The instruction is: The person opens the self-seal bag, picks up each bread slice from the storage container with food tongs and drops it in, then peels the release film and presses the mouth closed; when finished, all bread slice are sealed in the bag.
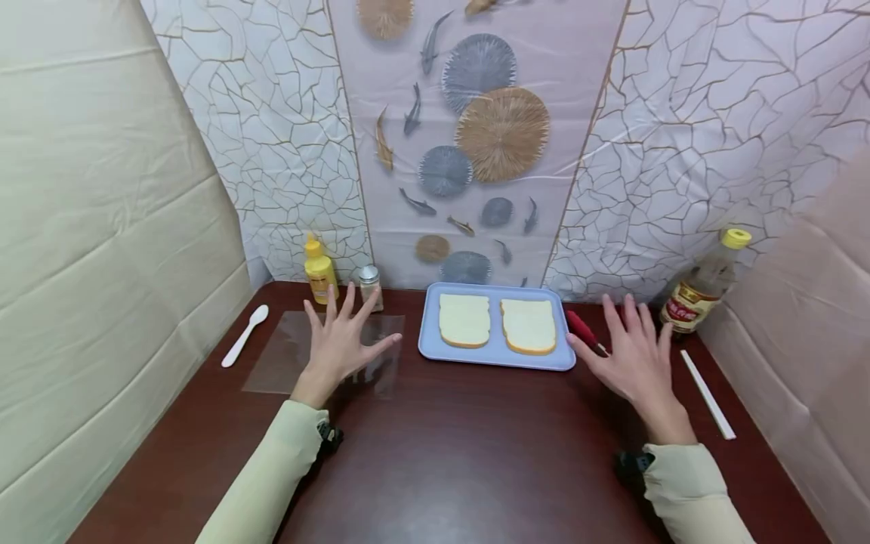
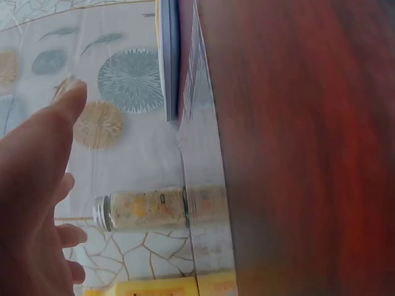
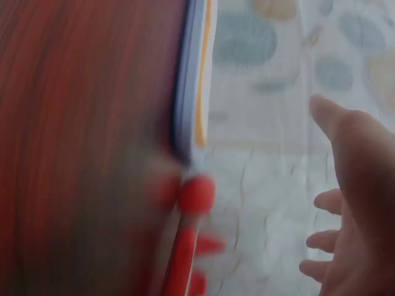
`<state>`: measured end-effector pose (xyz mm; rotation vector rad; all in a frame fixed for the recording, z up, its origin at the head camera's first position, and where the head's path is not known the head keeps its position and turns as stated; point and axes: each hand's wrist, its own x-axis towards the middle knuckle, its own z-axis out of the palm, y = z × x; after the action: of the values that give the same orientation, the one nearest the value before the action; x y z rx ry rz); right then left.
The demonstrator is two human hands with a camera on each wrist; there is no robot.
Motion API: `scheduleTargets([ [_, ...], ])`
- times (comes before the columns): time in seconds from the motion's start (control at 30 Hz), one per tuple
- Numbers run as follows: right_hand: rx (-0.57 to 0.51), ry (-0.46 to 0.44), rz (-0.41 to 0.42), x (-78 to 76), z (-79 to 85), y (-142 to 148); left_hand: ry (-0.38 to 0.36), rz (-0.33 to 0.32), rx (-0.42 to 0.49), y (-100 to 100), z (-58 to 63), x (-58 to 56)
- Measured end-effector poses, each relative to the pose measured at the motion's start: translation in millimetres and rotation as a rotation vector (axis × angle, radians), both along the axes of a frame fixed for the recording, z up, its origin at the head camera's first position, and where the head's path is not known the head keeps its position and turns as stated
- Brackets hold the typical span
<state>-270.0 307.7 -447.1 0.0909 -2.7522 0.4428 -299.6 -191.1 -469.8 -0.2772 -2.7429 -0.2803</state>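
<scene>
My left hand, fingers spread and holding nothing, hovers over a clear plastic sheet. Just beyond its fingertips stands a glass seasoning shaker with a metal cap; the left wrist view shows speckled contents in this shaker. A yellow squeeze bottle is left of it. My right hand is spread as well, right of a red-handled tool whose far end is partly hidden. Between the hands, a light blue tray bears two bread slices lying side by side.
At the far left lies a white spoon. A clear bottle with a yellow cap and red label stands in the back right corner, and a white stick lies in front of it. Cloth-covered walls enclose the dark wooden table behind and on both sides.
</scene>
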Motion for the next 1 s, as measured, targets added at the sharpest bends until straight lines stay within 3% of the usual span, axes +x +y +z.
scheduleTargets([
  [0.13, -0.006, 0.090, 0.133, -1.2, 2.0, -39, -0.033, -0.015, -0.009, -2, -2.3, -2.9],
  [0.27, -0.024, 0.092, 0.316, -5.6, -4.2, -101, -0.052, -0.046, 0.018, -11, -4.9, -3.3],
  [0.37, -0.059, -0.011, 0.484, -7.4, -11.4, -152, -0.084, -0.112, 0.047, -18, -8.3, -2.9],
  [0.53, -0.089, -0.298, 0.702, -5.9, -20.5, -228, -0.242, -0.324, 0.110, -23, -14.6, -1.0],
  [0.67, -0.060, -0.440, 0.770, -5.3, -26.3, -268, -0.344, -0.412, 0.146, -27, -17.7, 1.2],
  [0.87, 0.039, -0.535, 0.783, -3.1, -31.2, -288, -0.335, -0.397, 0.132, -36, -19.9, 2.8],
  [1.0, 0.014, -0.564, 0.808, -5.3, -31.3, -285, -0.314, -0.362, 0.150, -37, -20.0, 1.3],
])
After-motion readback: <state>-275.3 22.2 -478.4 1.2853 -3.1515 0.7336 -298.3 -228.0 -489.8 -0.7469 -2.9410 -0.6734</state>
